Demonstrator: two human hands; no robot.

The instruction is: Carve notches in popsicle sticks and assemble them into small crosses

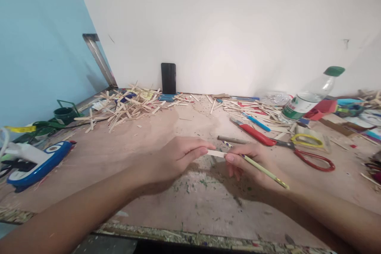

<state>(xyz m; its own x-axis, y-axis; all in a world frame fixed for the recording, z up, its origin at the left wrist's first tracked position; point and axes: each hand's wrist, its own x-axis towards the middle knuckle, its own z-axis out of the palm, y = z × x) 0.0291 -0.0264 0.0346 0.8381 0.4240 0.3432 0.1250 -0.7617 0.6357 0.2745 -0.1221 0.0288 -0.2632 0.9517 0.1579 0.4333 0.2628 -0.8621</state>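
Observation:
A pale wooden craft stick [216, 153] spans the gap between my two hands, just above the middle of the table. My left hand [177, 154] pinches its left end between thumb and fingers. At the stick's other end, the thumb and fingers of my right hand [251, 164] are closed on it. That same hand also holds a pale yellow-green pencil [263, 170], slanting across the fingers with its dark tip up and left and its gold end near the wrist. Just behind the right fingers lies a thin grey-brown rod [233, 139]. My fingers cover both stick ends.
Loose craft sticks [127, 107] are heaped at the back left. A black phone [168, 78] leans on the wall. To the right lie a red-handled knife [256, 134], scissors [308, 151], a blue cutter [256, 122] and a bottle [309, 97]. A blue-and-white device [41, 166] sits left.

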